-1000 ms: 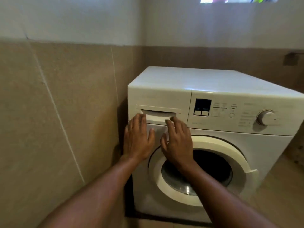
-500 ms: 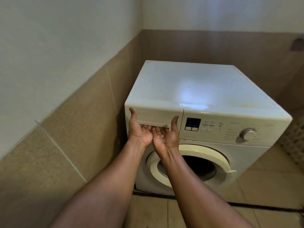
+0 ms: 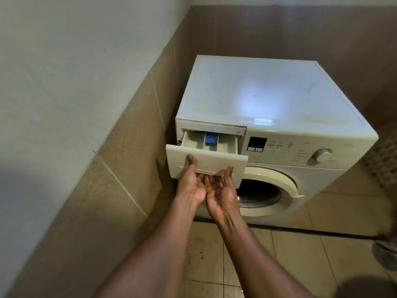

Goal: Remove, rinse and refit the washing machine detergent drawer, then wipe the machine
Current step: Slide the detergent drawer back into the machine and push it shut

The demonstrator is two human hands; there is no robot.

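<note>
The detergent drawer point(image 3: 211, 161) is gripped by both hands — the left hand point(image 3: 191, 187) and the right hand point(image 3: 222, 191) are turned palm-up, thumbs pressed on its front panel, fingers tucked into the handle recess. The drawer is held partly out of the washing machine point(image 3: 268, 100) at its upper left corner — a blue insert point(image 3: 211, 139) is exposed in its middle compartment.

I see a room corner: walls point(image 3: 75, 61) painted pale grey-white above, a band of beige tiles point(image 3: 120, 168) below. The floor point(image 3: 300, 259) is beige tile too, speckled with dark spots point(image 3: 199, 252) near me.
</note>
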